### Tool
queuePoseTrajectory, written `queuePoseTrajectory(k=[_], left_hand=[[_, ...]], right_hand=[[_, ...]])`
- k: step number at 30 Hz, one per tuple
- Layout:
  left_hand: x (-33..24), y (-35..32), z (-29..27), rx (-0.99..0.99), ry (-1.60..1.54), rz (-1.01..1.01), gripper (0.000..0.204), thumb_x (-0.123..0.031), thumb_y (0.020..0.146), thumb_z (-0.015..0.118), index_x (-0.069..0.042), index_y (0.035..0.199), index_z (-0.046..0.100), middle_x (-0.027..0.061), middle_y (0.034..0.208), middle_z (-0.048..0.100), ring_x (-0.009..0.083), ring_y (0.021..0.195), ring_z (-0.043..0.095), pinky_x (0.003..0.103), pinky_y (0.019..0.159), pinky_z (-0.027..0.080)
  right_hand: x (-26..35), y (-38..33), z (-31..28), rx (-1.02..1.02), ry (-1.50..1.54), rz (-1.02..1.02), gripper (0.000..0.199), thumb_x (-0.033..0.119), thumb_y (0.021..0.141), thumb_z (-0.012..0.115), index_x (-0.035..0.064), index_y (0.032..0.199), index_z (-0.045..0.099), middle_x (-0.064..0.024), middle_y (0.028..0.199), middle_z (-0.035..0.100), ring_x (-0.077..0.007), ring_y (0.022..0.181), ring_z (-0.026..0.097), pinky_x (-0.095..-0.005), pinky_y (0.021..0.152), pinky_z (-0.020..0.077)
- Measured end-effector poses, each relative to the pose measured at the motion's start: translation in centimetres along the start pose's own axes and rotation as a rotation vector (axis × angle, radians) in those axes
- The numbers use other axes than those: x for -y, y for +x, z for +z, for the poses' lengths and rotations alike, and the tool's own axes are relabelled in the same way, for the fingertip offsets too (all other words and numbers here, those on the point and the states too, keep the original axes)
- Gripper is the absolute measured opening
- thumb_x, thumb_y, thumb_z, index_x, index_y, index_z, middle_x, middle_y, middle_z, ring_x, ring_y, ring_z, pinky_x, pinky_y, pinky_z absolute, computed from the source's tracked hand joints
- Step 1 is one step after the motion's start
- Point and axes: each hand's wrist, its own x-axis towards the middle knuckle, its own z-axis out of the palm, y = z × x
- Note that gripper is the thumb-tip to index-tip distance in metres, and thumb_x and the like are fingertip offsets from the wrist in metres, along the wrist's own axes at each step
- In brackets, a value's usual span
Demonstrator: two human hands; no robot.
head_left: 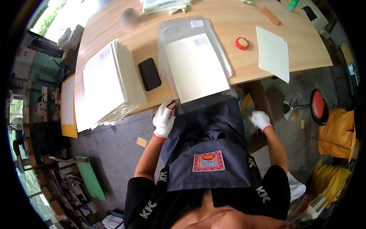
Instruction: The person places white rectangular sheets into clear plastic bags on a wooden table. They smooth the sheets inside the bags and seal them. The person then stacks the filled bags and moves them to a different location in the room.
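A cream sheet with a small label (196, 68) lies in or on a clear plastic bag (169, 30), atop a pile of similar bags; its near end hangs over the table edge toward my lap. My left hand (164, 121), in a white glove with a red cuff, is closed at the bag's near left corner, pinching its edge. My right hand (261, 120), gloved alike, is off to the right, away from the bag, above an open brown box (261, 101). Its fingers are bunched and slightly blurred; what they hold, if anything, is too small to make out.
Left on the wooden table (148, 34) stand a tall stack of bagged sheets (103, 80) and a black phone (150, 74). To the right are a red-rimmed round container (241, 43) and cream sheets (272, 53) overhanging the edge. A red-seated stool (318, 107) stands beyond the box.
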Motion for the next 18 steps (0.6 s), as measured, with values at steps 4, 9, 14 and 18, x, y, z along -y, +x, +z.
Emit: queuePoseTrajectory(k=[4,9,14,18], left_hand=[[-0.8,1.2,2.2,0.064,0.016,0.179,0.025,-0.012,0.064,0.076,-0.01,0.085,0.061,0.0045,0.095,0.063,0.0233,0.06,0.059,0.034,0.049,0.047],[-0.7,1.3,1.4,0.146,-0.139,0.031,0.015,-0.012,0.071,0.073,-0.009,0.084,0.065,0.0058,0.082,0.062,0.0224,0.064,0.057,0.032,0.057,0.046],[-1.9,-1.7,2.7,-0.033,-0.825,-0.928,0.01,-0.008,0.084,0.063,-0.006,0.093,0.059,-0.0005,0.072,0.055,0.0112,0.062,0.052,0.025,0.057,0.042],[-3.5,-1.2,3.3,-0.401,-1.36,-1.248,0.012,-0.014,0.087,0.062,-0.01,0.093,0.053,-0.0015,0.075,0.055,0.0104,0.061,0.053,0.025,0.058,0.044]], right_hand=[[8.9,0.8,-9.1,-0.961,0.182,-0.549,0.047,0.02,0.06,0.077,0.0142,0.103,0.059,-0.0032,0.111,0.056,-0.0249,0.099,0.055,-0.0386,0.084,0.0447],[11.0,4.6,-8.4,-0.936,0.323,-0.711,0.032,0.02,0.06,0.077,0.0117,0.088,0.063,-0.0037,0.096,0.059,-0.0247,0.087,0.058,-0.0376,0.075,0.0469],[14.3,5.0,-5.6,-0.677,1.033,-0.277,0.025,0.017,0.075,0.074,0.003,0.068,0.054,-0.0079,0.062,0.055,-0.015,0.059,0.053,-0.031,0.056,0.0431],[14.0,5.6,-4.8,-0.493,1.388,-0.012,0.03,0.027,0.082,0.068,0.007,0.072,0.049,-0.0003,0.056,0.05,-0.008,0.045,0.046,-0.0246,0.043,0.0386]])
